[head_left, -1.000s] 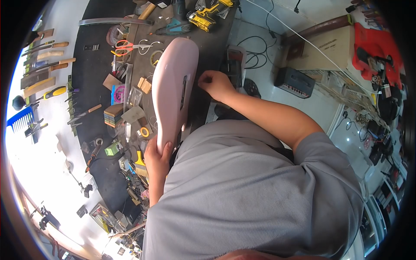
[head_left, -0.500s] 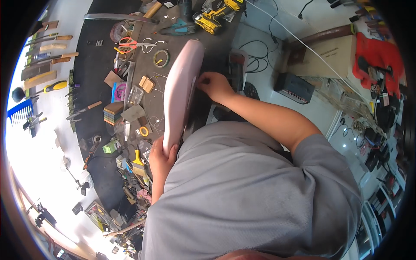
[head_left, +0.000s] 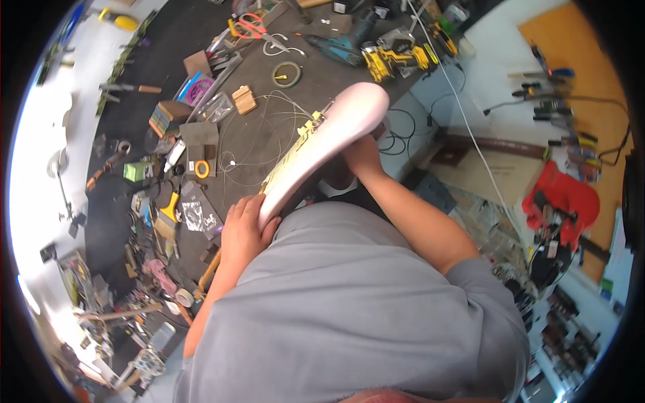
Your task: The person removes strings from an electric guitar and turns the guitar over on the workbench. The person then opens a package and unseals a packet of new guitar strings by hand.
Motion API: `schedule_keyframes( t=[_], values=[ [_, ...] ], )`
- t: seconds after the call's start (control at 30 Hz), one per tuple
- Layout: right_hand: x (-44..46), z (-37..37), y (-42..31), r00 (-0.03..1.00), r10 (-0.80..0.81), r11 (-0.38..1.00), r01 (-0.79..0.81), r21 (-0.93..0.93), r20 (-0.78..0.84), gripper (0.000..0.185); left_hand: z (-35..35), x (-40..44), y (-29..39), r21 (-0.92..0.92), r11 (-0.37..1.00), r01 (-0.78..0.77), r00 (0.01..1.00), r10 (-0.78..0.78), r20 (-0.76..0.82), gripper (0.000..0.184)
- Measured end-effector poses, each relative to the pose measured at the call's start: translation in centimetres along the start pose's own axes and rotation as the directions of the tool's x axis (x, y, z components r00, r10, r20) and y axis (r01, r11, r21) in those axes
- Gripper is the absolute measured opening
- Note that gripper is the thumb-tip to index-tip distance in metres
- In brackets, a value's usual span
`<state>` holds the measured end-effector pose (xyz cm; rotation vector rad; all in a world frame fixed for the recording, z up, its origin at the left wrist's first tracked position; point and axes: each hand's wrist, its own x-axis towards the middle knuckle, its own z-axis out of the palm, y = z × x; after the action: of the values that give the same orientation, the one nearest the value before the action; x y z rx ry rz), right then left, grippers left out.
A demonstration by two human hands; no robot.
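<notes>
A pale pink electric guitar (head_left: 336, 127) is tilted on edge in front of my body. Its cream pickguard and metal bridge parts face the bench, and thin loose strings (head_left: 232, 163) curl out from it. My left hand (head_left: 243, 227) is wrapped round the near, narrow end, fingers on the front and thumb on the pink side. A piece of wooden neck (head_left: 209, 270) shows beside my left forearm. My right hand (head_left: 363, 160) is against the back of the guitar near its wide far end, where the body hides its fingers.
On the dark bench lie orange scissors (head_left: 251, 27), a ring of tape (head_left: 287, 74), a small wooden block (head_left: 244, 99), a yellow-handled brush (head_left: 168, 213) and a yellow power drill (head_left: 396, 60). Sanding blocks (head_left: 168, 117) sit farther left. A red cloth item (head_left: 561, 201) hangs at the right.
The guitar has turned, its far end swinging right, so its front hardware and strings show. My right hand has moved behind the body. The view has shifted.
</notes>
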<state>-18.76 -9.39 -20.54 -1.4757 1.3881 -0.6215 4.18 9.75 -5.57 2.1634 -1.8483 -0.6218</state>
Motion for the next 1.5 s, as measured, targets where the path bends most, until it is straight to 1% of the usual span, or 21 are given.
schedule_keyframes(
  t=[0.03,0.13,0.23,0.27,0.37,0.47,0.57,0.67,0.87,1.07,1.17,1.27,1.33,1.37,1.4,1.5],
  values=[
    [0.0,0.2,0.2,0.999,-0.032,0.999,0.031,-0.020,-0.019,0.033,-0.1,-0.1,0.2,-0.007,1.000,0.001,1.000,-0.001,-0.007,0.054],
    [0.3,0.4,0.9,0.999,-0.050,0.986,0.047,-0.160,-0.011,0.037,-0.2,-0.3,0.5,-0.020,0.998,0.051,0.999,-0.051,0.002,0.054],
    [0.1,0.5,1.6,1.000,-0.017,0.999,0.017,-0.034,-0.009,0.040,-0.3,-0.4,0.7,-0.031,0.996,0.088,0.996,-0.088,0.009,0.057],
    [0.5,0.9,3.0,1.000,-0.025,1.000,0.024,-0.007,-0.012,0.041,-0.3,-0.5,0.8,-0.040,0.995,0.092,0.996,-0.092,0.006,0.057],
    [0.5,0.5,2.4,0.997,-0.069,0.993,0.072,-0.098,0.030,0.042,-0.6,-0.5,0.9,-0.060,0.993,0.103,0.995,-0.102,0.008,0.056],
    [0.5,0.8,1.9,0.995,-0.104,0.994,0.103,-0.046,-0.002,0.043,-0.8,-0.4,1.1,-0.066,0.991,0.113,0.994,-0.113,0.016,0.055],
    [0.3,0.8,1.4,0.999,-0.036,0.998,0.035,-0.044,-0.032,0.044,-0.9,-0.5,1.1,-0.060,0.991,0.117,0.993,-0.116,0.013,0.055],
    [0.2,0.9,1.4,0.999,-0.009,0.996,0.006,-0.091,-0.032,0.044,-0.9,-0.4,1.1,-0.056,0.991,0.122,0.993,-0.122,0.010,0.055],
    [0.6,0.5,1.1,0.998,-0.051,0.984,0.054,-0.170,0.022,0.043,-0.8,-0.2,1.0,-0.056,0.990,0.127,0.992,-0.126,0.018,0.054],
    [0.2,0.8,1.0,0.996,-0.091,0.989,0.088,-0.115,-0.018,0.043,-0.7,-0.2,0.9,-0.051,0.991,0.124,0.992,-0.123,0.023,0.054],
    [0.3,0.5,1.5,0.994,-0.107,0.975,0.110,-0.192,0.026,0.043,-0.7,-0.1,0.8,-0.038,0.994,0.101,0.995,-0.100,0.019,0.054],
    [1.2,1.1,4.5,0.976,-0.203,0.914,0.216,-0.344,0.074,0.039,-0.6,0.2,0.8,-0.019,0.996,0.092,0.995,-0.092,0.039,0.055],
    [0.9,1.1,3.3,0.999,-0.039,0.996,0.041,-0.082,0.035,0.036,-0.9,0.5,0.7,-0.027,0.993,0.113,0.992,-0.110,0.068,0.055],
    [0.6,1.0,2.3,0.998,0.047,0.997,-0.049,0.059,0.032,0.035,-0.9,0.6,0.7,-0.031,0.994,0.106,0.992,-0.104,0.069,0.055],
    [0.4,0.5,0.7,0.997,0.056,0.998,-0.056,-0.006,0.051,0.034,-0.9,0.6,0.7,-0.033,0.995,0.099,0.993,-0.096,0.072,0.054],
    [0.3,0.7,0.4,0.998,-0.055,0.998,0.055,-0.003,-0.035,0.031,-0.8,0.9,0.7,-0.028,0.996,0.088,0.993,-0.086,0.078,0.053]
  ],
)
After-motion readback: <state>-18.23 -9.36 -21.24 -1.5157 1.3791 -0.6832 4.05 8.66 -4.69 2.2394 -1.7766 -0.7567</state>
